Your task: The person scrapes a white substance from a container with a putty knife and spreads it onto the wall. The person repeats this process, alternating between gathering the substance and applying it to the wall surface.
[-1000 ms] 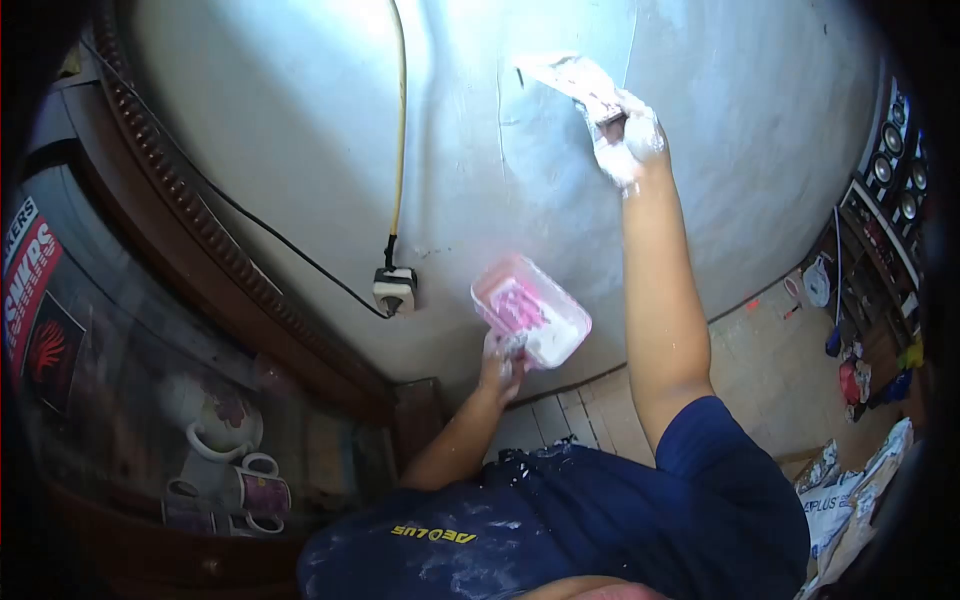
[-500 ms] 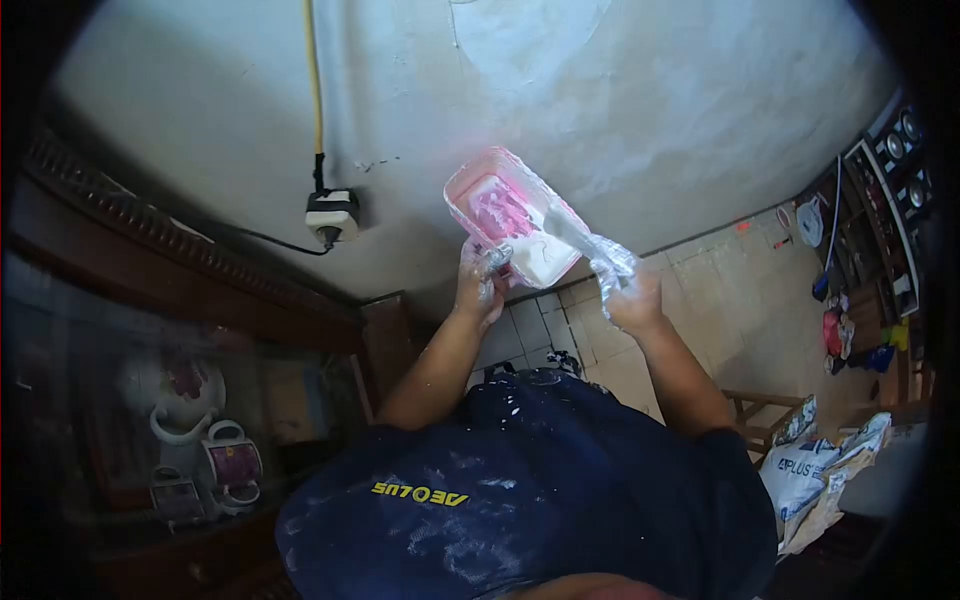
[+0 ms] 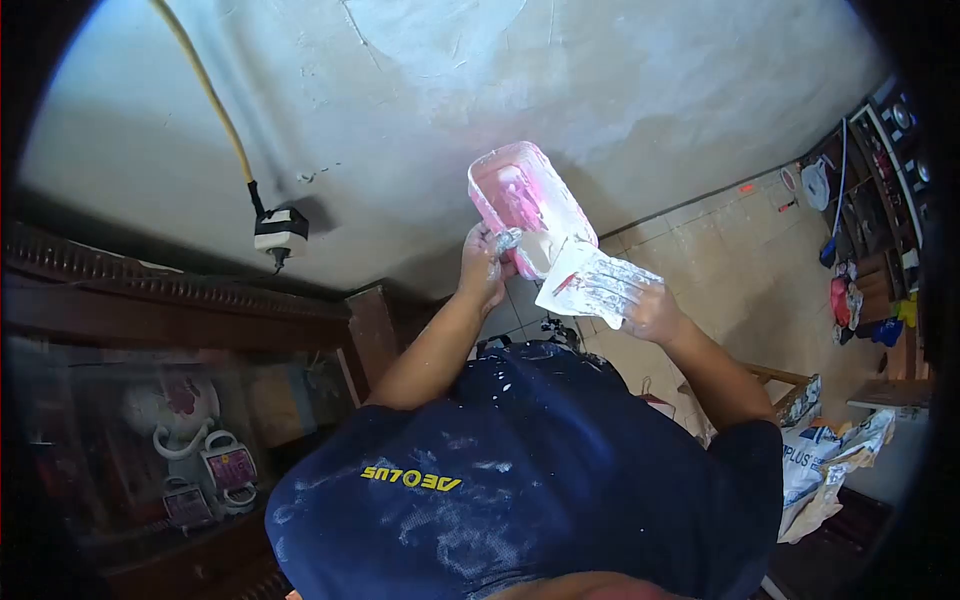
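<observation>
In the head view, a pale, patchy wall (image 3: 400, 120) rises beyond both hands, and a tiled floor (image 3: 730, 245) spreads out to the right of the grip. A white socket (image 3: 281, 231) on a yellow cord (image 3: 215, 95) is on the wall, left of the left hand (image 3: 484, 265); a dark cabinet (image 3: 190, 325) stands further left and nearer the body. Shelves (image 3: 872, 205) line the far right, and a torn bag (image 3: 805, 462) lies right of the right forearm. The wall's bottom edge runs off to the right beyond the grip, with open floor on that side. The left hand holds a pink tub (image 3: 505, 168) by its near left side, thumb at the rim; the tub tilts, with white paste (image 3: 538, 246) inside. The right hand (image 3: 642, 305), fingers smeared and stretched flat across it, grips a white scraper (image 3: 566, 268) at the tub's near right corner. Both elbows are bent.
</observation>
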Demonstrator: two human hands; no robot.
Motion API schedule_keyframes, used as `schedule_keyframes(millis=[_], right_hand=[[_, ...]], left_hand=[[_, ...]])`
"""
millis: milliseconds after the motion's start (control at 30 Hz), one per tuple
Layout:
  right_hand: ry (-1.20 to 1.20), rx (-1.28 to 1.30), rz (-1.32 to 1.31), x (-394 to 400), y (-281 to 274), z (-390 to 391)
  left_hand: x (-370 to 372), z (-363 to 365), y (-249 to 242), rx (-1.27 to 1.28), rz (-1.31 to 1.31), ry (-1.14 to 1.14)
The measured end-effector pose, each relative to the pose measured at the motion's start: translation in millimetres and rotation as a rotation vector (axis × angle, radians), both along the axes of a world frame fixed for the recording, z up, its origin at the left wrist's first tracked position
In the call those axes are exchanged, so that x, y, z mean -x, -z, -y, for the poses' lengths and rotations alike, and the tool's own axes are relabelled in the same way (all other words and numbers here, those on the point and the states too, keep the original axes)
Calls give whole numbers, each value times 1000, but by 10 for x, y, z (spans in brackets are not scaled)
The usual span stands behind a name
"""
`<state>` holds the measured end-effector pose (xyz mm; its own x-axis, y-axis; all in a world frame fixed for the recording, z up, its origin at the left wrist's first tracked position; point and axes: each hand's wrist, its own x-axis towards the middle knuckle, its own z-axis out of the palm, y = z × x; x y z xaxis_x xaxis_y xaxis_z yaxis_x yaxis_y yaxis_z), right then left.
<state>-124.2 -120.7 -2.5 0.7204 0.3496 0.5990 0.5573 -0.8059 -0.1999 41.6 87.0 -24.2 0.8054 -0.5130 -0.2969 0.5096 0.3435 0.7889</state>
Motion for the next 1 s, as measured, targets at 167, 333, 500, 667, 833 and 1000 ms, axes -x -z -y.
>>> schedule_keyframes(millis=[167, 333, 500, 667, 833, 1000], right_hand=[[-40, 137, -64, 175, 60, 571], [226, -501, -119, 266, 120, 814], [358, -1816, -173, 29, 437, 922], [579, -1330, -4, -157, 808, 921], [225, -341, 92, -225, 376, 904], [289, -157, 27, -86, 579, 979]], left_hand=[[-67, 212, 7, -38, -44, -43], [-128, 444, -169, 34, 28, -33], [-134, 642, 146, -23, 53, -117], [-9, 932, 123, -89, 49, -22], [51, 1122, 146, 23, -68, -4], [116, 1247, 229, 32, -54, -21]])
